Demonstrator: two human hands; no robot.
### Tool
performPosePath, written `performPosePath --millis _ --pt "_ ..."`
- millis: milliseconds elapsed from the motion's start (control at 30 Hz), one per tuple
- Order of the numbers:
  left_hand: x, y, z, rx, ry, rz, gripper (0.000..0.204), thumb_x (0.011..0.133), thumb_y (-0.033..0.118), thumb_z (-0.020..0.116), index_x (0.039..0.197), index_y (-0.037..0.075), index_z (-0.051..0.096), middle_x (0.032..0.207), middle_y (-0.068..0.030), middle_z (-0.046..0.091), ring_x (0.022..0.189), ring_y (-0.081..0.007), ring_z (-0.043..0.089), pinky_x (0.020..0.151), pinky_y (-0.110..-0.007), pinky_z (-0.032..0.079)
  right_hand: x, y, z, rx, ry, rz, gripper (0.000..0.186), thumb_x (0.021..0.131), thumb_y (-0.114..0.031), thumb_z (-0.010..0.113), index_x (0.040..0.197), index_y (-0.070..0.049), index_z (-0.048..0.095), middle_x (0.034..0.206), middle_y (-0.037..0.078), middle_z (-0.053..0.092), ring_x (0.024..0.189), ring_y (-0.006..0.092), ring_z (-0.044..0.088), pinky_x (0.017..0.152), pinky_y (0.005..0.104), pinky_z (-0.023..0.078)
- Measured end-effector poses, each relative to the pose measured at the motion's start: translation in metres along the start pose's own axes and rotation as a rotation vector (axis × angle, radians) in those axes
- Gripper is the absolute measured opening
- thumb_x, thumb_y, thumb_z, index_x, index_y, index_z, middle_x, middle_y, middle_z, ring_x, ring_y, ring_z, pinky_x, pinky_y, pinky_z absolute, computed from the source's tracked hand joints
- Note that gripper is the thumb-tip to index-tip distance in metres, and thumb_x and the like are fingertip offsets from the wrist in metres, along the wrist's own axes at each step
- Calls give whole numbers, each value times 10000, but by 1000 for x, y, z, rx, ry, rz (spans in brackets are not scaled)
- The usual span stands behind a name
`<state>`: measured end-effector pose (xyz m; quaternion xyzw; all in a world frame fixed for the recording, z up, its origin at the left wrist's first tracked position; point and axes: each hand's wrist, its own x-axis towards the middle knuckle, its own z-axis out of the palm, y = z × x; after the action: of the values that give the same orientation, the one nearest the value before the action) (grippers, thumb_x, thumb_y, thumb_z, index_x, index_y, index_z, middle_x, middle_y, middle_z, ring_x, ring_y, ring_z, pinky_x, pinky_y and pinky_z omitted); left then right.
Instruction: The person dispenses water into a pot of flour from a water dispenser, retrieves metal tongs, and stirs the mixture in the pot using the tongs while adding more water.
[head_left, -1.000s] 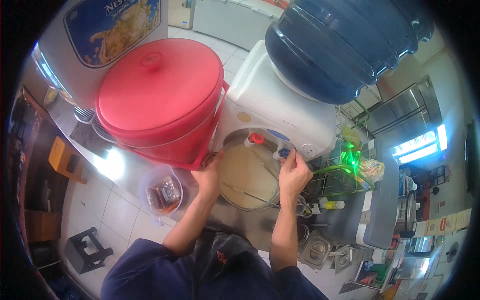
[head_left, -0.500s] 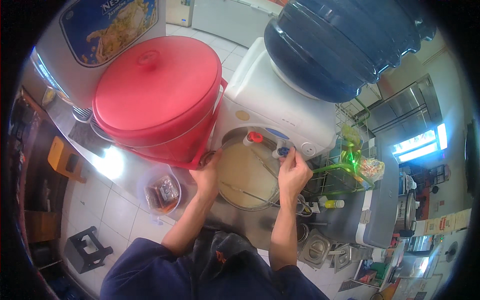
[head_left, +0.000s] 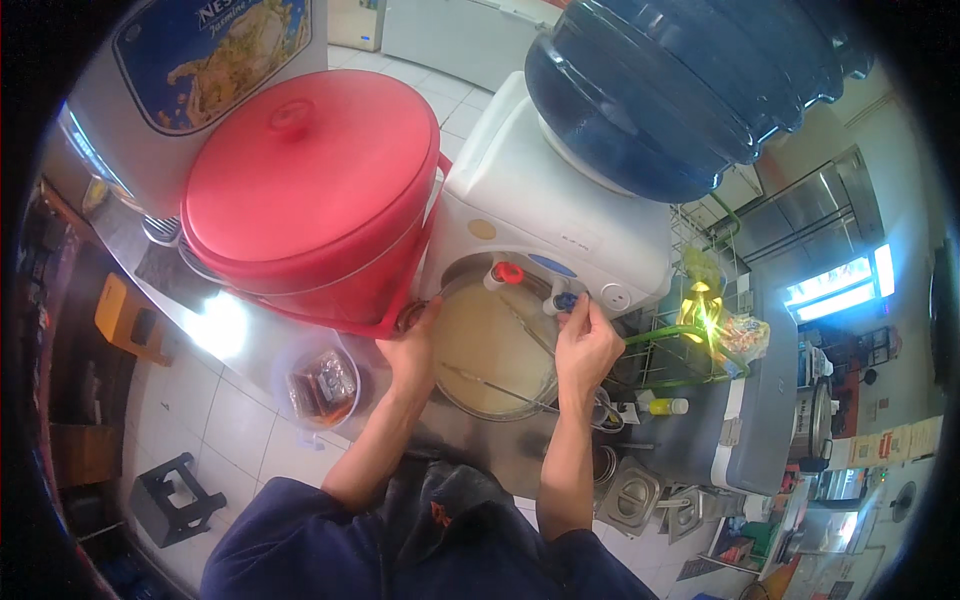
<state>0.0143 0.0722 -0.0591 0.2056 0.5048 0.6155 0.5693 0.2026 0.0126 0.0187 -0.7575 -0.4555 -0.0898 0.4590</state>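
Note:
A wide metal pot (head_left: 497, 415) of cloudy, pale yellowish liquid sits beneath the taps of a white water dispenser (head_left: 560, 215). My left hand (head_left: 412, 352) is closed on the pot's left side, at what looks like its handle; part of the grip is hidden. Pinched between the thumb and fingers of my right hand (head_left: 588, 348) is the blue tap (head_left: 566, 301). To its left is a red tap (head_left: 508, 273), untouched. A long thin metal utensil (head_left: 490, 384) lies across the pot; its kind is unclear.
A large red lidded bucket (head_left: 310, 190) stands close on the left. The dispenser carries a big blue water bottle (head_left: 690, 95). Nearer me, a clear tub (head_left: 322, 388) holds packets. Right of the pot are a green-edged wire rack (head_left: 660, 345) and a yellow bottle (head_left: 668, 406).
Both hands keep their holds on the pot and the blue tap. The view has shifted very slightly; nothing else has visibly moved.

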Motion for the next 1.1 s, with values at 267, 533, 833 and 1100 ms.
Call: performPosePath --millis 267,533,833,1100 --pt "-1 1 0 -21 -13 -5 300 771 -16 838 1003 6 650 929 -38 687 851 -155 651 801 -314 518 1 -5 -2 41 -14 37 230 977 -126 623 809 17 690 691 168 696 615 307 706 558 373 520" --pt "-2 2 1 13 21 11 293 774 -16 834 1001 9 650 932 -39 689 846 -151 650 790 -304 515 1 -6 -4 16 -25 16 223 980 -127 620 821 13 688 697 169 700 623 306 712 566 377 525" --pt "-3 4 6 -33 -8 13 304 791 -27 813 1042 2 644 926 -39 682 837 -144 644 783 -301 519 9 -24 -15 -244 -154 -306 119 928 -112 682 887 -1 691 843 158 692 723 364 679 621 410 540" --pt "2 -4 -4 63 8 -6 309 794 -24 810 1057 -7 649 928 -38 679 838 -154 645 790 -306 520 -40 -49 -78 -9 -128 -367 200 840 -36 771 726 -42 606 703 99 627 596 280 614 545 348 478"
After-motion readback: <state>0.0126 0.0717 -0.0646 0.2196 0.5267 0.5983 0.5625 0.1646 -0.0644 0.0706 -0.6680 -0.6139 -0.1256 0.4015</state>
